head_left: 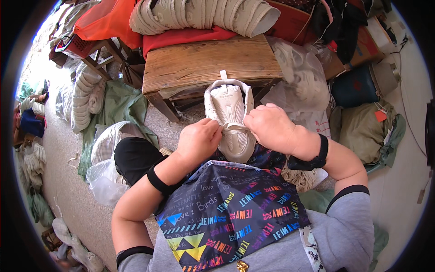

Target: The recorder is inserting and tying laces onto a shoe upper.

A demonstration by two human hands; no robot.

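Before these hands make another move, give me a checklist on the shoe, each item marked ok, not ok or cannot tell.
1. Left hand at the shoe's left side: ok.
2. Right hand at the opposite side: ok.
3. Laces visible between the hands: ok.
4. Lace ends pinched: cannot tell, hidden.
5. Toe pointing toward the person: ok.
6. Shoe clear of the wooden bench: cannot tell, they overlap in this view.

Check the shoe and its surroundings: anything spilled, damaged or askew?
No visible spill, and the pale shoe between the left hand and right hand shows no obvious damage. Slightly untidy: the green cloth left of the wooden bench lies rumpled on the floor instead of flat.
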